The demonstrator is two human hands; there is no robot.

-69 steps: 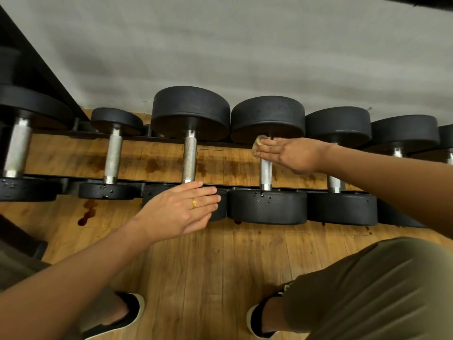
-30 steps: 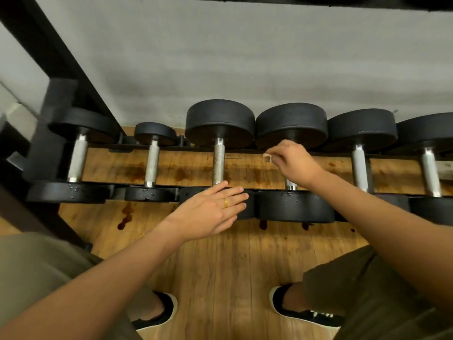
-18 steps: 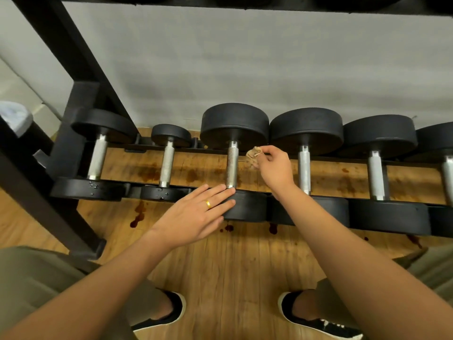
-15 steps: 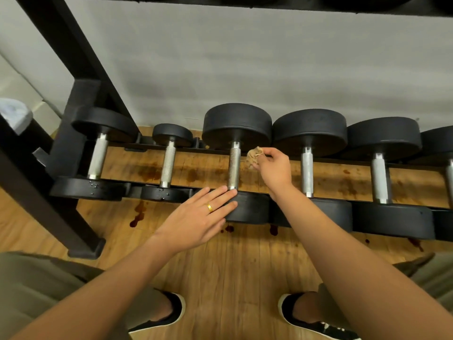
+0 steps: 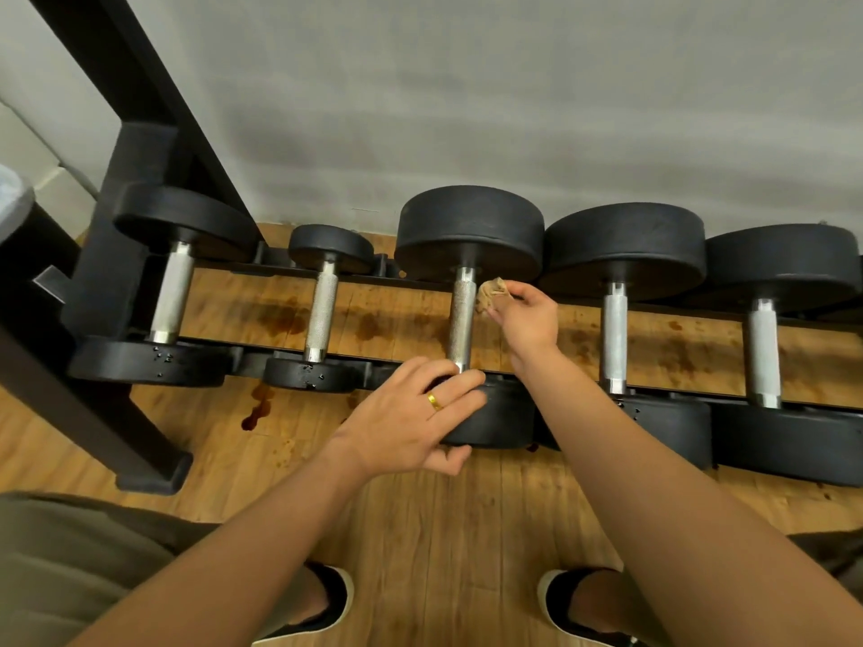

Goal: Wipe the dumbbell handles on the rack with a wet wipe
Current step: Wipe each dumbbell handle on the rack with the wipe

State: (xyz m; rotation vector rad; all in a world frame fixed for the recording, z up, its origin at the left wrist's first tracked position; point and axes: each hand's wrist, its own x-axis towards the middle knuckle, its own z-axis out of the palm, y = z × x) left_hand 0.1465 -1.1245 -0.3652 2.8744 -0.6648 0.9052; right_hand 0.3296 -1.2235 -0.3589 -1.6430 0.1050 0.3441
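Looking down from my head, my right hand [image 5: 527, 319] pinches a crumpled tan wipe [image 5: 490, 291] between thumb and fingertips. The wipe sits against the right side of the handle [image 5: 462, 319] of the third dumbbell [image 5: 469, 231] from the left, up at the handle's far end, just under the far weight. My left hand [image 5: 411, 422], with a gold ring [image 5: 435, 402] on one finger, lies with its fingers nearly straight across the top of that dumbbell's near weight [image 5: 499, 422]. The thumb sits against the weight's near face and the fingertips reach the near end of the handle. The black rack [image 5: 126, 235] has its upright post at the far left, with the first dumbbell's handle [image 5: 170, 291] close beside it. The thin second handle [image 5: 320, 315] stands well apart from the third, and bare stained floor [image 5: 467, 530] shows through the wide gap between them. On the right, my hand fills part of the gap before the fourth handle [image 5: 614, 338] and stays clear of it. My forearm crosses the near edge of the row between the third and fourth near weights. The big far weights on the right stand edge to edge; whether they touch, I cannot tell. Near me the wooden floor runs from the rack to my shoes [image 5: 327, 600].
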